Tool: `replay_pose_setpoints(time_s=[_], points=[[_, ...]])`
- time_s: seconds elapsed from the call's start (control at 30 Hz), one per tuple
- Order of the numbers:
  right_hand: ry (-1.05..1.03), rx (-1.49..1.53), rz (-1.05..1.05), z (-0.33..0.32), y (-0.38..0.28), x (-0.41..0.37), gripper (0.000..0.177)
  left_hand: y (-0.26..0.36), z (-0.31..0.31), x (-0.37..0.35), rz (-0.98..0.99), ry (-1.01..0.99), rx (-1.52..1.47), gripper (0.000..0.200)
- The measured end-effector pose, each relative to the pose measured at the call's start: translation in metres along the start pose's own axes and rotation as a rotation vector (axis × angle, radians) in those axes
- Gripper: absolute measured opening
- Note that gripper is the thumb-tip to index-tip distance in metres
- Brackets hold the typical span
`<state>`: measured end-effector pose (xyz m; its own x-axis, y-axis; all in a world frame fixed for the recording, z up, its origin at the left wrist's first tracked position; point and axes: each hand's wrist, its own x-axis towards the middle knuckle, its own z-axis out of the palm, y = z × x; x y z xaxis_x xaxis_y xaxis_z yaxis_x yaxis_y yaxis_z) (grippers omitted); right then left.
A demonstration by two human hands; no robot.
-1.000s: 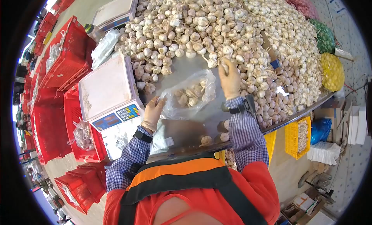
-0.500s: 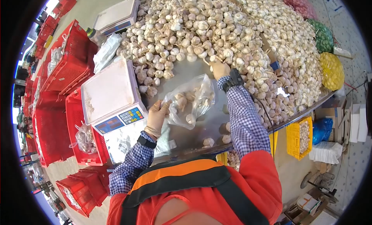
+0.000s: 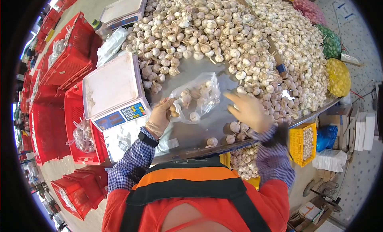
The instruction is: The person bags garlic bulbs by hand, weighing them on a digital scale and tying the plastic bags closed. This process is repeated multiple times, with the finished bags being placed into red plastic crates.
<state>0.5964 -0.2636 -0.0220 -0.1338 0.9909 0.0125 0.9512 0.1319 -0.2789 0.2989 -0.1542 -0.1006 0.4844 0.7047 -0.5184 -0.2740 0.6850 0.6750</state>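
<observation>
My left hand (image 3: 160, 117) is closed on the mouth edge of a clear plastic bag (image 3: 209, 98). Several garlic bulbs (image 3: 186, 99) show through the plastic, and the bag lies on the metal tabletop (image 3: 205, 134). Just right of the bag, my right hand (image 3: 252, 112) hovers over the table, blurred by motion, with its fingers apart and nothing visible in them. Loose garlic bulbs (image 3: 230, 138) lie below that hand near the table's front edge. Beyond both hands spreads a large heap of garlic (image 3: 207, 24).
A white digital scale (image 3: 113, 86) stands left of the bag, and a second scale (image 3: 123, 8) sits farther back. Red crates (image 3: 50, 126) line the left side. On the right are a yellow crate (image 3: 303, 144) and a yellow net bag (image 3: 339, 77). A wooden divider (image 3: 275, 52) crosses the heap.
My right hand has drawn back from the garlic heap toward my body, to the right of the bag. My left hand keeps its hold on the bag's edge.
</observation>
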Motion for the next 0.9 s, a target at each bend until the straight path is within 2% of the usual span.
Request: replay_pose_setpoints(time_s=[0.03,0.1,0.13,0.17,0.2,0.3,0.33,0.37,0.43,0.47,0.5,0.57,0.63,0.7,0.73,0.8,0.83,0.9], points=[[0.118,0.079,-0.09,0.025,-0.008,0.028,0.036,0.003,0.008,-0.004,-0.01,-0.006,0.03,0.017],[0.115,0.161,-0.281,0.081,-0.011,0.08,0.032,0.018,0.021,-0.014,-0.011,-0.01,0.074,0.021],[0.128,0.164,-0.275,0.104,-0.001,0.097,0.032,0.03,0.027,-0.021,0.073,-0.057,0.111,0.024],[-0.099,-0.087,-0.016,0.125,0.009,0.111,0.028,0.04,0.032,-0.026,0.155,-0.107,0.144,0.028],[-0.329,-0.338,0.243,0.125,0.008,0.119,0.025,0.054,0.028,-0.027,0.112,-0.13,0.07,0.033],[-0.303,-0.451,0.16,0.083,0.006,0.12,0.028,0.088,0.027,-0.043,0.1,-0.205,0.051,0.034],[-0.25,-0.425,0.271,0.084,-0.001,0.122,0.039,0.1,0.026,-0.051,0.117,-0.172,-0.005,0.036],[-0.251,-0.431,0.278,0.083,-0.009,0.123,0.039,0.114,0.023,-0.062,0.151,-0.195,-0.048,0.036],[0.146,-0.62,0.13,0.068,-0.036,0.125,0.051,0.148,0.005,-0.083,0.214,-0.266,-0.157,0.043],[-0.023,-0.49,0.165,0.022,-0.08,0.122,0.048,0.167,0.005,-0.1,0.316,-0.21,-0.109,0.049],[-0.024,-0.496,0.167,-0.001,-0.107,0.127,0.048,0.187,-0.014,-0.106,0.4,-0.21,-0.048,0.051],[0.037,-0.288,0.01,-0.021,-0.148,0.14,0.042,0.219,-0.036,-0.13,0.559,-0.202,-0.012,0.047],[0.122,-0.283,-0.075,-0.004,-0.178,0.173,0.043,0.248,-0.07,-0.145,0.61,-0.135,0.029,0.045],[0.012,-0.327,-0.103,-0.001,-0.213,0.202,0.058,0.267,-0.118,-0.147,0.604,-0.256,-0.007,0.045],[0.017,-0.329,-0.103,0.013,-0.223,0.217,0.058,0.27,-0.135,-0.148,0.608,-0.259,-0.005,0.045],[0.106,-0.285,-0.193,0.059,-0.229,0.243,0.071,0.265,-0.165,-0.152,0.563,-0.105,0.024,0.044],[0.105,-0.286,-0.197,0.075,-0.231,0.252,0.071,0.258,-0.174,-0.15,0.566,-0.103,0.022,0.044],[-0.026,-0.191,-0.159,0.095,-0.235,0.262,0.079,0.239,-0.19,-0.143,0.518,0.064,0.023,0.043]])
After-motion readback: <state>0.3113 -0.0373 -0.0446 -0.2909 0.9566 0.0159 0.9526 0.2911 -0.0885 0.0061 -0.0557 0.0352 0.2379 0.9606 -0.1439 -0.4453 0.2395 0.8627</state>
